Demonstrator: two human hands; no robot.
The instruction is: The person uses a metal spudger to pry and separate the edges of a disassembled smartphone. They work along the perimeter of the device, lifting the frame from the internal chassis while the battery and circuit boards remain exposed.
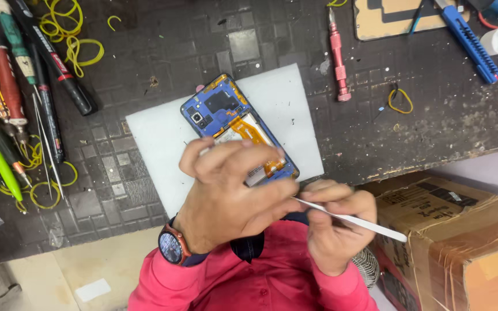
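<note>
right hand [335, 222] holds tweezers [353, 219] pointing left.

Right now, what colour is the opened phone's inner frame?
Blue, with an orange flex cable across it; the opened phone shows in the head view.

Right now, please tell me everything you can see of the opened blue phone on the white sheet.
The opened blue phone lies flat and slanted on the white sheet, back cover off. A dark camera block, orange flex cable and pale battery show. The left hand covers its lower end; the right hand holds a thin white tool toward its edge.
</note>
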